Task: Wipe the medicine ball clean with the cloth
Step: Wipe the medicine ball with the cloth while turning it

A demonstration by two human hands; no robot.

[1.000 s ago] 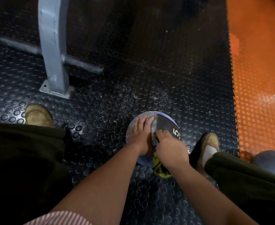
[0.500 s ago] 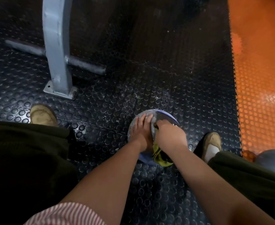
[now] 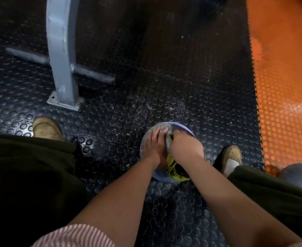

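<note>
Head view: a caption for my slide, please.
Left hand rests on the medicine ball; right hand presses yellow cloth against it.

Dark studded rubber floor (image 3: 164, 77); orange studded strip (image 3: 286, 104) right; grey metal post (image 3: 62, 59) bolted left.

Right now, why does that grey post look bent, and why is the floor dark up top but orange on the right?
Head view: the wide-angle lens bows the grey post; light fades toward the top of the black floor; the orange mat carries pale glare; the right hand and cloth on the medicine ball look soft.
</note>
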